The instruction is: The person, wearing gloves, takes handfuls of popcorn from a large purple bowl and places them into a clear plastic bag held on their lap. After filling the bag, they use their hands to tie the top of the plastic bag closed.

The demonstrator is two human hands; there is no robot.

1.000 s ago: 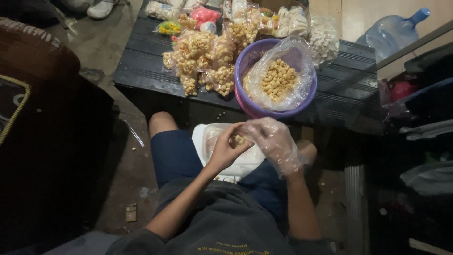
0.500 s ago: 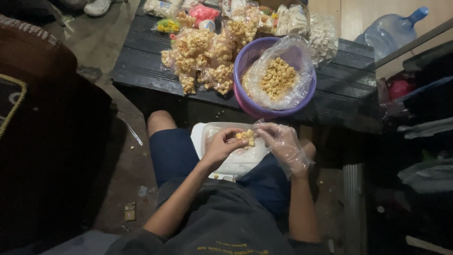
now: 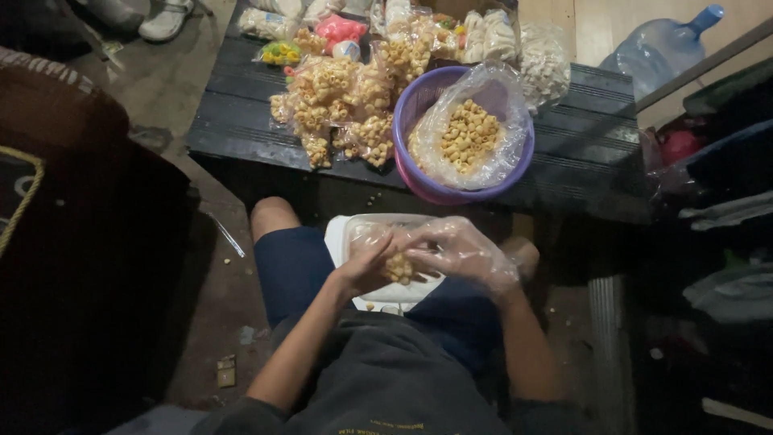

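Observation:
My left hand is bare and my right hand wears a clear plastic glove. Both meet over my lap around a small clear bag of tan puffed snacks. Under them a white tray rests on my thighs. Ahead, a purple basin lined with a clear plastic bag holds loose tan snacks. To its left lies a heap of filled snack bags on the dark slatted table.
More snack packets, some white and one pink, line the table's far edge. A blue water jug stands at the back right. Dark furniture fills the left; clothes and bags crowd the right. Sandals lie far left.
Both hands have stayed over the tray, working the small bag of snacks; they have sunk slightly toward my lap and closed tighter around it.

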